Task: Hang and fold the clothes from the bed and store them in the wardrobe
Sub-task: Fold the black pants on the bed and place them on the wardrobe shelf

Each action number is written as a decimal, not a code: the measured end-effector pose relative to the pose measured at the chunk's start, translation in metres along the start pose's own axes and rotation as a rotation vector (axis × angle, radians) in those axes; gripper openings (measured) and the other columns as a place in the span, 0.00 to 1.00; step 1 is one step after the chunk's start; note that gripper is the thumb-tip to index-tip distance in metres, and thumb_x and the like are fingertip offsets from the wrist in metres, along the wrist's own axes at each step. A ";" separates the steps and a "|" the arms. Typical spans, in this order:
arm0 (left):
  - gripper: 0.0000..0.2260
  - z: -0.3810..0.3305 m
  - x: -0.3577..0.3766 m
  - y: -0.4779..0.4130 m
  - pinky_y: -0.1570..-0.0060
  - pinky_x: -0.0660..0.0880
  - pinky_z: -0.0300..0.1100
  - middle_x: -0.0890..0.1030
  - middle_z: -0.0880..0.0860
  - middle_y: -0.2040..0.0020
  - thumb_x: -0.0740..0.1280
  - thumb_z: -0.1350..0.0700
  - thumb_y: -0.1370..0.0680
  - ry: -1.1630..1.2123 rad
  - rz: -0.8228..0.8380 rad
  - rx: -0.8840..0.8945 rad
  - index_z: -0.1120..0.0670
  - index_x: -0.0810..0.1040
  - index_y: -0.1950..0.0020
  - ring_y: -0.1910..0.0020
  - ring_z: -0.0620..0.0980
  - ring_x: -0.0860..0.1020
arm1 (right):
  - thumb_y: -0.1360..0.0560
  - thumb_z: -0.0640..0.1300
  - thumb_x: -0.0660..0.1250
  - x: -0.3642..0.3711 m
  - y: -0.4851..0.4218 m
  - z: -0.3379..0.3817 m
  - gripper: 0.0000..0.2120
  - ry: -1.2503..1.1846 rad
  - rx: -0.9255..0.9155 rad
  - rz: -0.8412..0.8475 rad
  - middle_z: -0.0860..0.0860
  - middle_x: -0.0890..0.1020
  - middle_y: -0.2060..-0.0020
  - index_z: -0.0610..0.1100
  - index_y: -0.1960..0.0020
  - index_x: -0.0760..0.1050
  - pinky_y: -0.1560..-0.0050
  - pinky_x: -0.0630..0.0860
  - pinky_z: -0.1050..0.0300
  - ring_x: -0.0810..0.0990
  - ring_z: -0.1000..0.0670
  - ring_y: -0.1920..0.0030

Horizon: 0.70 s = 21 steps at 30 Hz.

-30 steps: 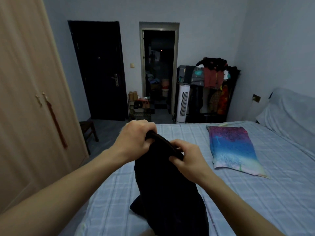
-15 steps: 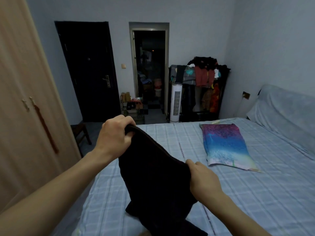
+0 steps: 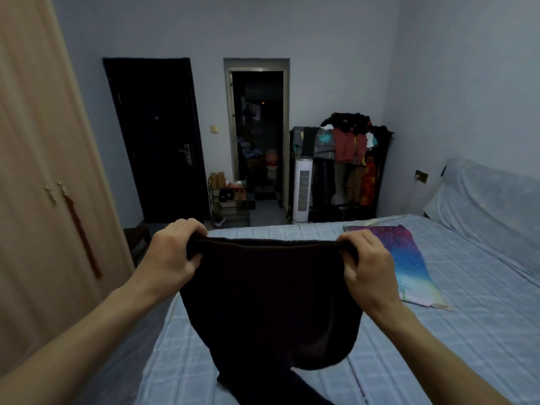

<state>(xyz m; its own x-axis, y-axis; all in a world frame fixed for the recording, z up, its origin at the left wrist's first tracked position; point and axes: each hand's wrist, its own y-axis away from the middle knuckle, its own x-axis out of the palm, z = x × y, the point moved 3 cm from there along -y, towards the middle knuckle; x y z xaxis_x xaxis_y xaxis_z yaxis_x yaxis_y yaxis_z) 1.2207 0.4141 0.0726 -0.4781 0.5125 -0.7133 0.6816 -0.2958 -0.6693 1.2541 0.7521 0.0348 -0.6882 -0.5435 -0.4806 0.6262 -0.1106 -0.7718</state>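
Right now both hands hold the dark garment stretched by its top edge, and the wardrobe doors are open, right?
No: the head view shows the wardrobe doors closed. The left hand and right hand do hold the dark garment stretched by its top edge.

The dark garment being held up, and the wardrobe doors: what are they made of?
The dark garment looks like soft, matte knit, perhaps wool or fleece: thick rolled top edge, limp drape. The wardrobe doors look like pale wood or laminate, smooth, with faint vertical grain.
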 end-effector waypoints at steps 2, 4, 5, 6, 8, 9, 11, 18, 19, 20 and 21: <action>0.18 0.006 -0.007 -0.003 0.54 0.70 0.30 0.78 0.48 0.58 0.77 0.69 0.37 0.011 -0.013 -0.033 0.52 0.78 0.54 0.59 0.46 0.77 | 0.28 0.30 0.70 -0.008 -0.013 0.006 0.11 -0.070 -0.033 -0.053 0.50 0.80 0.54 0.42 0.49 0.79 0.51 0.77 0.53 0.79 0.48 0.54; 0.17 0.007 -0.016 -0.006 0.56 0.71 0.33 0.79 0.48 0.59 0.78 0.68 0.36 0.024 -0.054 -0.074 0.52 0.79 0.55 0.59 0.46 0.78 | 0.28 0.30 0.70 -0.014 -0.024 0.011 0.10 -0.113 -0.054 -0.095 0.50 0.80 0.54 0.41 0.49 0.79 0.50 0.77 0.54 0.79 0.50 0.54; 0.16 0.006 -0.021 -0.008 0.58 0.73 0.36 0.80 0.47 0.59 0.78 0.68 0.35 0.043 -0.084 -0.096 0.52 0.79 0.56 0.60 0.46 0.79 | 0.27 0.30 0.70 -0.016 -0.029 0.014 0.10 -0.124 -0.061 -0.109 0.50 0.80 0.54 0.41 0.49 0.80 0.50 0.77 0.55 0.79 0.50 0.54; 0.15 0.005 -0.026 -0.010 0.60 0.74 0.37 0.80 0.47 0.60 0.78 0.67 0.34 0.065 -0.116 -0.116 0.52 0.79 0.56 0.61 0.45 0.79 | 0.27 0.31 0.70 -0.018 -0.034 0.016 0.09 -0.130 -0.068 -0.119 0.49 0.80 0.54 0.41 0.49 0.80 0.50 0.77 0.56 0.79 0.50 0.54; 0.13 0.002 -0.036 -0.017 0.66 0.72 0.32 0.80 0.46 0.62 0.77 0.67 0.32 0.089 -0.164 -0.155 0.52 0.78 0.57 0.67 0.43 0.78 | 0.27 0.31 0.70 -0.021 -0.046 0.023 0.09 -0.135 -0.084 -0.131 0.50 0.79 0.54 0.41 0.49 0.80 0.50 0.76 0.62 0.78 0.52 0.55; 0.13 0.001 -0.041 -0.022 0.68 0.70 0.30 0.79 0.47 0.63 0.76 0.67 0.31 0.093 -0.180 -0.166 0.52 0.77 0.56 0.70 0.43 0.77 | 0.27 0.31 0.70 -0.023 -0.054 0.027 0.09 -0.138 -0.091 -0.137 0.50 0.79 0.55 0.41 0.49 0.80 0.50 0.74 0.67 0.78 0.53 0.56; 0.14 -0.002 -0.052 -0.035 0.70 0.69 0.29 0.78 0.49 0.65 0.75 0.67 0.29 0.095 -0.210 -0.161 0.52 0.75 0.56 0.71 0.43 0.76 | 0.27 0.31 0.71 -0.029 -0.071 0.035 0.09 -0.137 -0.103 -0.155 0.51 0.78 0.55 0.41 0.49 0.80 0.51 0.70 0.75 0.77 0.54 0.57; 0.16 -0.027 -0.128 -0.114 0.70 0.68 0.26 0.78 0.53 0.65 0.75 0.64 0.28 0.023 -0.430 -0.058 0.55 0.74 0.45 0.71 0.40 0.74 | 0.28 0.33 0.72 -0.081 -0.161 0.076 0.09 -0.119 -0.211 -0.357 0.48 0.80 0.56 0.40 0.49 0.80 0.50 0.63 0.78 0.77 0.52 0.55; 0.17 -0.032 -0.143 -0.126 0.69 0.69 0.25 0.78 0.52 0.65 0.75 0.64 0.28 0.038 -0.470 -0.049 0.56 0.74 0.43 0.70 0.40 0.75 | 0.28 0.33 0.72 -0.091 -0.174 0.084 0.09 -0.118 -0.234 -0.394 0.48 0.80 0.56 0.39 0.49 0.79 0.50 0.64 0.78 0.76 0.52 0.55; 0.17 -0.037 -0.157 -0.139 0.69 0.69 0.24 0.77 0.51 0.66 0.76 0.63 0.28 0.048 -0.511 -0.039 0.57 0.75 0.43 0.70 0.39 0.75 | 0.28 0.33 0.72 -0.100 -0.187 0.092 0.08 -0.115 -0.258 -0.430 0.49 0.79 0.56 0.39 0.49 0.79 0.50 0.64 0.77 0.76 0.52 0.55; 0.16 -0.042 -0.171 -0.151 0.68 0.68 0.23 0.76 0.49 0.67 0.76 0.63 0.28 0.049 -0.550 -0.026 0.58 0.75 0.43 0.70 0.39 0.74 | 0.27 0.33 0.71 -0.109 -0.199 0.101 0.08 -0.113 -0.279 -0.462 0.50 0.78 0.56 0.39 0.49 0.79 0.51 0.64 0.76 0.75 0.52 0.55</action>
<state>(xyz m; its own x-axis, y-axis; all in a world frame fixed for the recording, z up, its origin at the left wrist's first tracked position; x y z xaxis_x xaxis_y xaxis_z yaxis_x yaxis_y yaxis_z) 1.2225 0.4049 0.3044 -0.7413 0.6232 -0.2493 0.3529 0.0459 -0.9345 1.2414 0.7495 0.2831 -0.8154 -0.5781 -0.0303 0.1373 -0.1423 -0.9803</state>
